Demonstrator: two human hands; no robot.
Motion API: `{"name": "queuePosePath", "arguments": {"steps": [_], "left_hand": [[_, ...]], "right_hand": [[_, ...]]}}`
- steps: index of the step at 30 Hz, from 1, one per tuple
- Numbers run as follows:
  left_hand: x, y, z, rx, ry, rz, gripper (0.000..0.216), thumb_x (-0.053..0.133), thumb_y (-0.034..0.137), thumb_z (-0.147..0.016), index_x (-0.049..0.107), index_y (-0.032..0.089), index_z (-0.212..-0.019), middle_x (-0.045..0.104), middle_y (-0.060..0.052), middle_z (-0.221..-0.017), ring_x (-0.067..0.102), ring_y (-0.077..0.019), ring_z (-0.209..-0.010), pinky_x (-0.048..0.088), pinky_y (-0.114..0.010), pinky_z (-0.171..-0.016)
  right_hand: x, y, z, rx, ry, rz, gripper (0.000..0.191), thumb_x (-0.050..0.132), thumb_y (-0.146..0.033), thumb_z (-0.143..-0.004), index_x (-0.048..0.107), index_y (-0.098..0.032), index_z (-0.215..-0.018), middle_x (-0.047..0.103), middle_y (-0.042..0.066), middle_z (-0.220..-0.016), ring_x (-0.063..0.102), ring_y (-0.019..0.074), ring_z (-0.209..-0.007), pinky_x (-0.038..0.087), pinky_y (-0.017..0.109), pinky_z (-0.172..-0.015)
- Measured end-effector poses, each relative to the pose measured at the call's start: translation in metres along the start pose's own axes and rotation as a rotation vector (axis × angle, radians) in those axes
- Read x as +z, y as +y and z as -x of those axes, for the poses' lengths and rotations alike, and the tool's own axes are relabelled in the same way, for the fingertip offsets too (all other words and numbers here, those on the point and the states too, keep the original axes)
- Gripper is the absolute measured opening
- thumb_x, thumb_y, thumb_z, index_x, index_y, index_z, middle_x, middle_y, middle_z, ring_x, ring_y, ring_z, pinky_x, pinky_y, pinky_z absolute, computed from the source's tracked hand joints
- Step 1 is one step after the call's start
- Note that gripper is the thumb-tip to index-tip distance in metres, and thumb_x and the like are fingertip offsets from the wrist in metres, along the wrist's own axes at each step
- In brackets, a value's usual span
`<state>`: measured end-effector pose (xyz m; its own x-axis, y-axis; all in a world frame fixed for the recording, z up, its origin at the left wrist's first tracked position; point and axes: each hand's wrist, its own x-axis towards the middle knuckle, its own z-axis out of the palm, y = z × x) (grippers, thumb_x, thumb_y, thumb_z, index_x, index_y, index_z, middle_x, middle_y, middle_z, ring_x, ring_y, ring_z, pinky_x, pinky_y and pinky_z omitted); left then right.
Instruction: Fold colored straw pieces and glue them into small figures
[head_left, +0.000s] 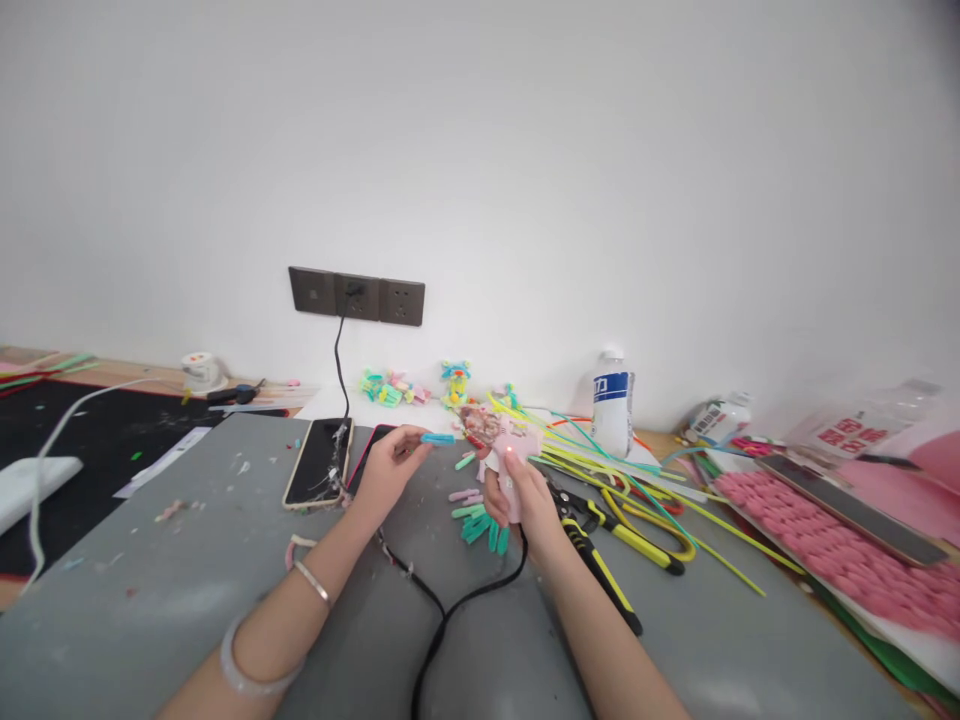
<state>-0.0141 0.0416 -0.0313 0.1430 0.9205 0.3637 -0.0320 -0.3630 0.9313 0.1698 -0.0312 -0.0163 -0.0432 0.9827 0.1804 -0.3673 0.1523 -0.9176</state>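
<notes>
My left hand (pixel 394 465) pinches a short blue piece of pipe cleaner (pixel 438 439) between thumb and fingertips, over the grey mat. My right hand (pixel 531 495) is wrapped around a pale pink glue gun (pixel 513 450), its black cord running down from the handle. The gun's tip lies near a brownish-red clump (pixel 480 425) that I cannot make out well. Just left of the right hand, short green pipe cleaner pieces (pixel 480 528) and a few lilac ones lie on the mat. A gap separates the blue piece from the gun.
Yellow-handled pliers (pixel 600 560) and long yellow pipe cleaners (pixel 660 490) lie to the right. Two phones, one a cream-edged phone (pixel 319 465), lie behind the left hand. A white bottle (pixel 613 405) stands by the wall. Small colourful figures (pixel 456 383) sit at the back. Cords cross the mat.
</notes>
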Motion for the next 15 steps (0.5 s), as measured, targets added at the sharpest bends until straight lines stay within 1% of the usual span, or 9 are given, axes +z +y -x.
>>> {"name": "queuePosePath", "arguments": {"steps": [3,7,12,15], "left_hand": [[0.0002,0.0002,0.0007,-0.017,0.027,0.031,0.026,0.073,0.035,-0.072,0.069,0.016,-0.088,0.071,-0.005,-0.080,0.067,-0.0189,-0.076,0.053,-0.028,-0.071],[0.0003,0.0004,0.0013,-0.037,0.055,0.053,0.029,0.074,0.038,-0.071,0.070,0.015,-0.089,0.074,-0.007,-0.085,0.068,-0.0211,-0.082,0.054,-0.030,-0.073],[0.0000,-0.0011,0.0013,-0.031,0.085,0.032,0.031,0.075,0.039,-0.071,0.072,0.015,-0.090,0.075,-0.008,-0.086,0.070,-0.0222,-0.082,0.055,-0.031,-0.074],[-0.0004,-0.0017,0.0012,-0.019,0.084,0.024,0.030,0.075,0.039,-0.071,0.072,0.015,-0.090,0.076,-0.008,-0.085,0.070,-0.0225,-0.082,0.055,-0.032,-0.074]], "right_hand": [[0.0002,0.0047,-0.0008,0.049,-0.017,0.061,0.051,0.057,-0.066,-0.082,0.058,-0.015,-0.091,0.041,-0.009,-0.039,0.035,0.0074,-0.027,0.021,0.021,-0.032],[0.0001,0.0067,0.0000,0.093,-0.015,0.126,0.058,0.055,-0.071,-0.079,0.059,-0.014,-0.089,0.040,-0.010,-0.036,0.034,0.0078,-0.025,0.020,0.020,-0.030],[0.0021,0.0005,0.0028,0.139,-0.070,0.143,0.056,0.056,-0.069,-0.080,0.059,-0.014,-0.089,0.040,-0.010,-0.038,0.034,0.0061,-0.026,0.022,0.019,-0.032],[0.0018,0.0008,0.0025,0.162,-0.076,0.158,0.057,0.056,-0.070,-0.079,0.059,-0.014,-0.088,0.040,-0.010,-0.038,0.033,0.0060,-0.025,0.021,0.018,-0.031]]}}
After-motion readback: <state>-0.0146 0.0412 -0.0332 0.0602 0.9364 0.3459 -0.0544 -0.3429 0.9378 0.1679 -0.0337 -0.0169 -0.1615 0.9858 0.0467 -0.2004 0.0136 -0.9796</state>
